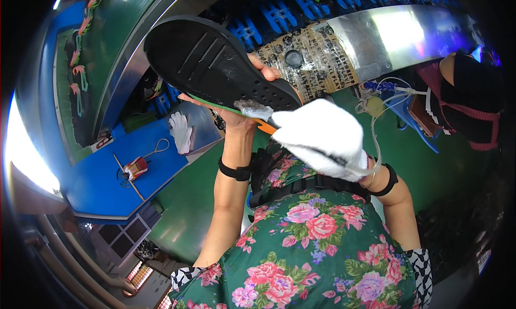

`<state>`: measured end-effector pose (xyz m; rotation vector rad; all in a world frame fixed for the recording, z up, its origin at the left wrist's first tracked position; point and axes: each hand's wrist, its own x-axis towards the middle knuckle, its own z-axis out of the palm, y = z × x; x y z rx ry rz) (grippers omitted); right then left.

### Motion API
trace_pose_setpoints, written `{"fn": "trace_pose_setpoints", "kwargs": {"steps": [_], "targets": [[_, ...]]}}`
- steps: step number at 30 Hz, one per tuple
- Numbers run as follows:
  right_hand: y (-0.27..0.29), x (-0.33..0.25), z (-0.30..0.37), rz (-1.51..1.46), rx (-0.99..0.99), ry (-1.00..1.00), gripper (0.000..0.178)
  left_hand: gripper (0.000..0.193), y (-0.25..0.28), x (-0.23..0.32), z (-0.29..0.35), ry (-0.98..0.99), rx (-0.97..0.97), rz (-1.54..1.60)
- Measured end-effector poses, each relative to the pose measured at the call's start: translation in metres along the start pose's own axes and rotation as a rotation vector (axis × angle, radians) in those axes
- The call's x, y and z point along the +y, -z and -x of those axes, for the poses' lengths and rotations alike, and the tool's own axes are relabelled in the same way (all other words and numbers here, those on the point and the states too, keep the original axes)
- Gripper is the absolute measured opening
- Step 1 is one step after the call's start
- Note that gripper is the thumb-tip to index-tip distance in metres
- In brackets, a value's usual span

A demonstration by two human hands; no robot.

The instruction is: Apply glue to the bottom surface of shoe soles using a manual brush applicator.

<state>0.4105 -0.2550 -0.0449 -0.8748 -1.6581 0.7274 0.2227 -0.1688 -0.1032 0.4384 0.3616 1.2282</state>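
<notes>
My left hand [239,117] is bare and grips a large black shoe sole [207,61] around its middle, fingers showing on both sides. The sole's underside has grooves at one end and small dimples at the other, with a thin green edge. My right hand [322,137] wears a white glove and is closed on a brush [257,110]. Its grey bristles touch the sole's surface near the dimples, where a wet sheen shows. A clear tube [377,142] runs past the gloved hand. An orange strip [266,126] shows below the brush; I cannot tell what it belongs to.
A blue table [94,185] at left carries a white glove [181,131] and a small red container [134,168] with a stick across it. Beyond the sole are a taped cardboard ledge [322,67] and blue racks [279,18]. Another person [467,104] sits at right.
</notes>
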Motion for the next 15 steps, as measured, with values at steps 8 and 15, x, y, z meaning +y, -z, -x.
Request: {"fn": "trace_pose_setpoints", "kwargs": {"steps": [8,15], "targets": [[0.005,0.001,-0.004,-0.073,0.027,-0.105,0.023,0.113,0.002,0.010,-0.013,0.004,-0.291,-0.015],[0.000,0.007,0.003,-0.235,0.071,-0.253,0.024,0.111,0.004,0.014,-0.017,-0.031,-0.385,-0.025]]}}
